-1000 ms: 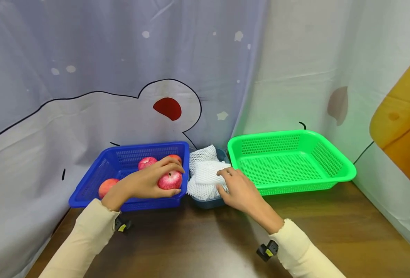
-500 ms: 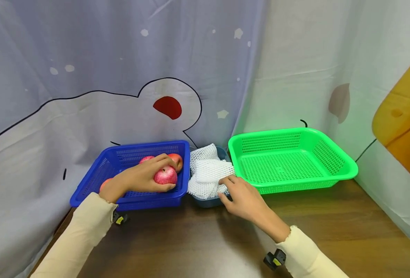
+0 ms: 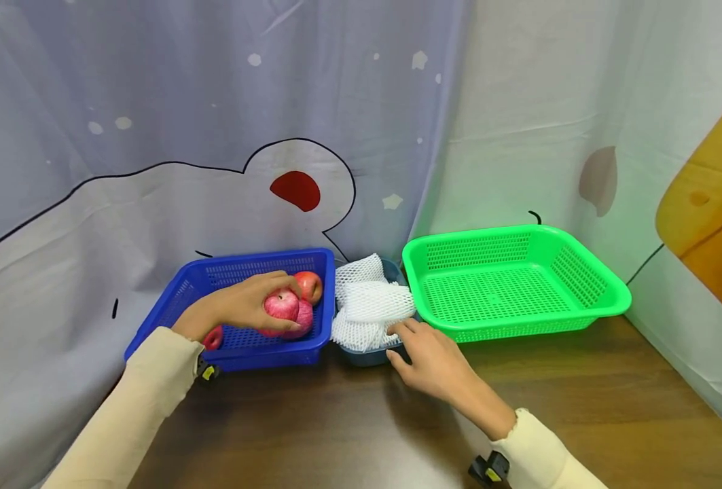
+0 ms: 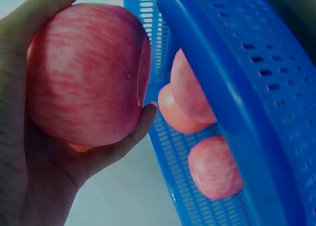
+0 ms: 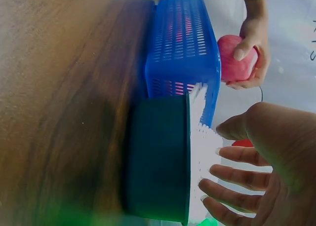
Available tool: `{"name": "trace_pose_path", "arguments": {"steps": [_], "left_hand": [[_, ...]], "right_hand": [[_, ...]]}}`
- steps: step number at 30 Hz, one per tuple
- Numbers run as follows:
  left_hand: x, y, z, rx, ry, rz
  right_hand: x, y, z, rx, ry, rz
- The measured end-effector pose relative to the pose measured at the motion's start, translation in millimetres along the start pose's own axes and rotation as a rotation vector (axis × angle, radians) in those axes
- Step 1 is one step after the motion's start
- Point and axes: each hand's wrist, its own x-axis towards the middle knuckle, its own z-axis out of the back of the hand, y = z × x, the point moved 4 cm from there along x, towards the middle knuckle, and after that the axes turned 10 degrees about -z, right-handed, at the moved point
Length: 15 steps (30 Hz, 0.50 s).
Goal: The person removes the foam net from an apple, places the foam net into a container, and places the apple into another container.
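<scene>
In the head view my left hand (image 3: pixel 241 303) grips a red apple (image 3: pixel 281 304) over the blue basket (image 3: pixel 171 302). The left wrist view shows that held apple (image 4: pixel 91 73) close up, fingers and thumb around it. Below it in the basket lie more apples, among them an orange-red apple (image 3: pixel 309 288), a darker apple (image 3: pixel 303 320) and one apple (image 3: pixel 212 337) partly behind my wrist. My right hand (image 3: pixel 432 360) hovers at the front right of a small dark teal bin (image 3: pixel 369 358), fingers spread and holding nothing. White foam net sleeves (image 3: pixel 377 303) heap up in that bin.
A bright green basket (image 3: pixel 492 292) stands right of the teal bin, with nothing seen inside it. All three containers sit side by side at the back of the brown wooden table (image 3: pixel 361 428). A printed curtain (image 3: pixel 214 115) hangs right behind them.
My left hand has shifted left and slightly up with the apple, uncovering apples beneath it. My right hand has drawn back a little to the right, away from the foam net sleeves.
</scene>
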Motion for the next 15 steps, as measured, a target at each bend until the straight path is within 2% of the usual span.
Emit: {"name": "trace_pose_path", "arguments": {"steps": [7, 15], "left_hand": [[-0.9, 14.1, 0.3, -0.001, 0.083, 0.085], [-1.1, 24.4, 0.0, 0.020, 0.153, 0.105]], "right_hand": [[-3.6, -0.6, -2.3, -0.009, 0.013, -0.006], [-7.1, 0.5, -5.4, 0.000, 0.024, -0.009]]}}
